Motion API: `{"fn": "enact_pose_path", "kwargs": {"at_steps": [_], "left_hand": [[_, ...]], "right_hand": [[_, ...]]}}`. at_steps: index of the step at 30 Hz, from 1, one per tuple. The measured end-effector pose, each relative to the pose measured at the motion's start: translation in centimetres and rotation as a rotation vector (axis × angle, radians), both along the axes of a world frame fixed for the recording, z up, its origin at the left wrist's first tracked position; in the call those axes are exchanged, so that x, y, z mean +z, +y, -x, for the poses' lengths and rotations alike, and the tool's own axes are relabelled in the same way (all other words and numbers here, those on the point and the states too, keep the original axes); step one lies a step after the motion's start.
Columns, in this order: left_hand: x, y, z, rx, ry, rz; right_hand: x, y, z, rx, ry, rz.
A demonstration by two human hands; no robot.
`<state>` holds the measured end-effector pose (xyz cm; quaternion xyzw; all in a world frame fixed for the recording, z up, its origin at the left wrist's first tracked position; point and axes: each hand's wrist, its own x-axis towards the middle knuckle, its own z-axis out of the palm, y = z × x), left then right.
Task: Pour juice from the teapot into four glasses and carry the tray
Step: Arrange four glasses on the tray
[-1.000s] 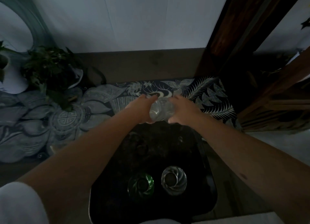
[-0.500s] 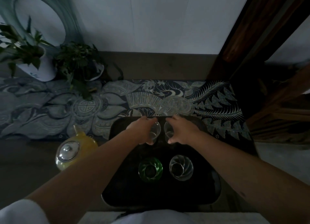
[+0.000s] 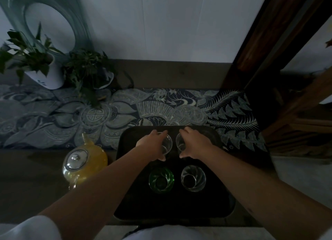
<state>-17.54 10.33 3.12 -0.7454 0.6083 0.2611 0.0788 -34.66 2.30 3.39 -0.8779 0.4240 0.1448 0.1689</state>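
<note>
White short sleeve (image 3: 34, 227) on the left arm; bare forearms, white garment below.

No readable words, numbers or brand marks are showing anywhere; the patterned cloth (image 3: 125, 112) is carrying only ornament, including a round emblem (image 3: 94, 115) that cannot be read as text.

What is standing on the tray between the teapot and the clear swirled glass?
In the head view, the green glass stands between the teapot and the clear swirled glass, on the dark tray.
</note>
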Motion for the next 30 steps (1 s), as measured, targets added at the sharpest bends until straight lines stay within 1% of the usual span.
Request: {"fn": "enact_pose_path", "kwargs": {"at_steps": [6,14,17,23,30], "left_hand": [[-0.2,0.1,0.3,0.049,-0.016,-0.019],[-0.4,0.4,0.6,0.036,-0.031,-0.055],[-0.3,0.6,0.8,0.048,-0.015,-0.049],[-0.5,1.0,0.7,0.022,-0.027,0.023],[-0.6,2.0,-0.3,0.104,-0.008,0.167]], "right_hand": [[0.3,0.1,0.3,0.008,0.048,0.022],[-0.4,0.9,0.4,-0.01,0.03,0.043],[-0.8,0.9,0.4,-0.028,0.037,0.013],[-1.1,0.8,0.8,-0.057,0.037,-0.072],[-0.2,0.5,1.5,-0.062,0.002,0.02]]}}
